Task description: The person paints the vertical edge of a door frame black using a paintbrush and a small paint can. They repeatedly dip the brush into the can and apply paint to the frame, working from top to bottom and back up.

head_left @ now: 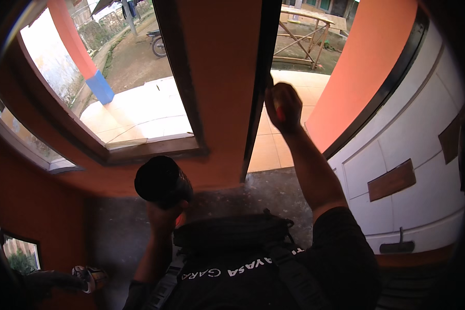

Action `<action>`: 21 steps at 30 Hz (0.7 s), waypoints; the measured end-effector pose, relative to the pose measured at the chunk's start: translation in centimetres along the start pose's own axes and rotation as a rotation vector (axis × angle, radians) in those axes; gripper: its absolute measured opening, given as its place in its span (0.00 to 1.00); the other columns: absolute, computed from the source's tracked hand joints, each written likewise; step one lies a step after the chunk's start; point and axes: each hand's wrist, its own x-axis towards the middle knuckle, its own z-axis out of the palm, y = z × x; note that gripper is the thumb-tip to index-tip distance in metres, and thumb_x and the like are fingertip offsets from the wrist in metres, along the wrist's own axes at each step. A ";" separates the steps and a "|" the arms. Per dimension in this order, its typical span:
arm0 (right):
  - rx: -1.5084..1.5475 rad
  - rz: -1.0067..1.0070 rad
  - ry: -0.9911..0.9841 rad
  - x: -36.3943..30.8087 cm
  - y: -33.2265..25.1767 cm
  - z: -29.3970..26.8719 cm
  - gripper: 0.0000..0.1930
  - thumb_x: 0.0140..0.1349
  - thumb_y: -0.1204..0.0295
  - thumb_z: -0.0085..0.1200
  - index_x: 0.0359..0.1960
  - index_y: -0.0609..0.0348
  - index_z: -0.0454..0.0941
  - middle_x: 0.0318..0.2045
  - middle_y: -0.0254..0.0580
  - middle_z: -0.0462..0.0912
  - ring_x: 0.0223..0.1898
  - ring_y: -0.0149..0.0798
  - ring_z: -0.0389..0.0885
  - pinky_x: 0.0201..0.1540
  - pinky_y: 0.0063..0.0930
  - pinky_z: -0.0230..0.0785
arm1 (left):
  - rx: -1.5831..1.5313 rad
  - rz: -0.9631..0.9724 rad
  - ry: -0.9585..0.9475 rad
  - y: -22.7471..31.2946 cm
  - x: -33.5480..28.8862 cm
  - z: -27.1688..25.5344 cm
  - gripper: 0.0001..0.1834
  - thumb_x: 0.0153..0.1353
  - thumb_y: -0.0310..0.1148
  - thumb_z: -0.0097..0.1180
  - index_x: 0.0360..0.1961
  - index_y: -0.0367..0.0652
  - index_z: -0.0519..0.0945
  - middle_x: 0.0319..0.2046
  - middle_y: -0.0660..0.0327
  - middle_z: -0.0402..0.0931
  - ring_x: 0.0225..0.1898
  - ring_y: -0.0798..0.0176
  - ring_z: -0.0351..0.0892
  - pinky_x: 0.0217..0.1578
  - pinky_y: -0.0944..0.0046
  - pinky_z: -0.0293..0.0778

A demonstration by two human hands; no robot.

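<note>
My left hand (163, 218) is closed around a dark, round can (160, 181), held up in front of my chest; its contents are too dark to make out. My right arm reaches up and forward, and the right hand (287, 106) is a closed fist beside the black door frame (258, 108). In that fist shows the red-ended handle (280, 112) of a slim tool; its working end is hidden or lost against the dark frame.
An orange wall with a window (134, 93) stands ahead. Right of the frame is the open doorway onto a tiled porch (274, 144). A white door (392, 150) with a dark handle (397, 247) is at the right. Outside stands a bamboo table (305, 31).
</note>
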 end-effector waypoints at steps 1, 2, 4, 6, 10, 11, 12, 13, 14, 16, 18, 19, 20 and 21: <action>0.027 0.037 -0.021 -1.7 -0.7 0.2 0.11 0.56 0.83 0.62 0.25 0.59 0.70 0.24 0.45 0.74 0.27 0.52 0.76 0.30 0.42 0.71 | 0.000 -0.009 -0.001 -0.4 0.1 -0.1 0.37 0.41 0.26 0.79 0.56 0.36 0.77 0.46 0.61 0.81 0.47 0.62 0.81 0.50 0.60 0.77; 0.073 0.049 -0.059 -3.8 -0.6 0.1 0.12 0.55 0.84 0.61 0.25 0.58 0.69 0.24 0.44 0.73 0.26 0.52 0.75 0.29 0.42 0.69 | -0.003 -0.020 -0.009 -0.7 0.4 -0.1 0.37 0.41 0.26 0.79 0.56 0.36 0.77 0.46 0.61 0.80 0.47 0.62 0.81 0.50 0.61 0.77; 0.094 0.182 -0.124 -7.5 -1.7 -0.4 0.10 0.55 0.87 0.62 0.31 0.63 0.72 0.29 0.51 0.78 0.30 0.54 0.80 0.33 0.38 0.74 | -0.063 -0.072 -0.007 -0.9 0.6 0.4 0.38 0.41 0.26 0.80 0.56 0.36 0.77 0.46 0.61 0.80 0.47 0.62 0.81 0.49 0.61 0.77; 0.168 0.227 -0.147 -10.0 -3.1 -1.5 0.11 0.55 0.87 0.62 0.31 0.62 0.71 0.29 0.50 0.78 0.29 0.49 0.80 0.32 0.34 0.73 | -0.050 -0.074 -0.001 -2.1 0.9 0.7 0.38 0.42 0.26 0.80 0.57 0.36 0.76 0.47 0.60 0.80 0.47 0.62 0.81 0.48 0.61 0.78; 0.234 0.449 -0.142 -13.6 -4.7 -4.4 0.08 0.57 0.83 0.63 0.30 0.61 0.74 0.29 0.48 0.80 0.31 0.47 0.81 0.33 0.35 0.74 | 0.049 -0.046 -0.085 -6.5 1.4 0.5 0.38 0.44 0.27 0.78 0.59 0.37 0.76 0.49 0.61 0.79 0.50 0.61 0.80 0.52 0.59 0.76; 0.256 0.495 -0.129 -14.9 -4.5 -4.9 0.08 0.57 0.83 0.63 0.31 0.61 0.74 0.29 0.48 0.80 0.31 0.45 0.82 0.34 0.34 0.74 | 0.059 -0.064 -0.127 -8.0 1.5 0.3 0.37 0.45 0.29 0.78 0.59 0.38 0.76 0.51 0.62 0.78 0.51 0.61 0.79 0.53 0.59 0.76; 0.268 0.533 -0.130 -16.4 -3.9 -5.4 0.09 0.57 0.83 0.64 0.32 0.61 0.74 0.30 0.45 0.80 0.31 0.40 0.81 0.35 0.33 0.74 | 0.068 -0.052 -0.135 -10.0 1.7 0.2 0.38 0.45 0.28 0.78 0.59 0.38 0.76 0.50 0.62 0.78 0.51 0.61 0.79 0.53 0.59 0.76; 0.310 0.621 -0.111 -17.6 -3.2 -5.6 0.09 0.58 0.83 0.63 0.33 0.61 0.74 0.31 0.45 0.80 0.31 0.38 0.81 0.35 0.32 0.74 | 0.072 -0.031 -0.146 -12.6 2.2 0.1 0.38 0.45 0.28 0.79 0.59 0.38 0.76 0.50 0.62 0.78 0.51 0.61 0.79 0.53 0.59 0.76; 0.354 0.710 -0.092 -18.8 -2.6 -5.9 0.09 0.58 0.83 0.63 0.34 0.61 0.73 0.32 0.44 0.80 0.31 0.36 0.81 0.36 0.31 0.74 | 0.076 -0.009 -0.156 -14.9 2.5 0.2 0.39 0.44 0.28 0.79 0.59 0.38 0.76 0.50 0.62 0.78 0.51 0.61 0.79 0.53 0.59 0.76; 0.629 0.881 0.011 -20.3 -2.1 -6.1 0.10 0.61 0.83 0.61 0.39 0.61 0.72 0.34 0.43 0.79 0.32 0.33 0.80 0.36 0.27 0.76 | -0.044 -0.047 -0.149 -19.3 2.3 1.1 0.36 0.44 0.26 0.79 0.57 0.37 0.77 0.49 0.61 0.80 0.50 0.62 0.80 0.52 0.59 0.77; 0.833 0.906 0.067 -21.9 -0.6 -5.8 0.10 0.63 0.83 0.59 0.41 0.61 0.72 0.36 0.43 0.78 0.32 0.34 0.81 0.35 0.27 0.76 | -0.145 -0.038 -0.184 -23.2 2.4 2.5 0.36 0.44 0.25 0.79 0.57 0.37 0.77 0.48 0.60 0.80 0.50 0.63 0.81 0.52 0.59 0.77; 0.888 0.889 0.108 -22.8 -0.1 -5.2 0.08 0.65 0.82 0.57 0.42 0.61 0.72 0.37 0.44 0.78 0.32 0.35 0.81 0.35 0.28 0.76 | -0.187 -0.011 -0.221 -25.1 2.6 3.2 0.36 0.44 0.25 0.79 0.57 0.37 0.77 0.49 0.60 0.80 0.50 0.63 0.81 0.53 0.60 0.76; 0.963 0.884 0.144 -23.6 0.3 -5.0 0.08 0.66 0.82 0.56 0.43 0.61 0.72 0.37 0.44 0.78 0.32 0.36 0.82 0.35 0.29 0.76 | -0.223 0.018 -0.264 -26.8 2.9 3.9 0.36 0.45 0.25 0.79 0.57 0.37 0.77 0.49 0.60 0.80 0.50 0.63 0.80 0.53 0.60 0.76; 1.040 0.879 0.176 -24.3 0.6 -4.7 0.07 0.66 0.82 0.56 0.43 0.61 0.72 0.38 0.45 0.78 0.32 0.37 0.82 0.35 0.29 0.76 | -0.227 0.041 -0.291 -29.1 3.2 4.4 0.37 0.44 0.25 0.79 0.58 0.37 0.76 0.49 0.60 0.80 0.51 0.63 0.80 0.53 0.60 0.76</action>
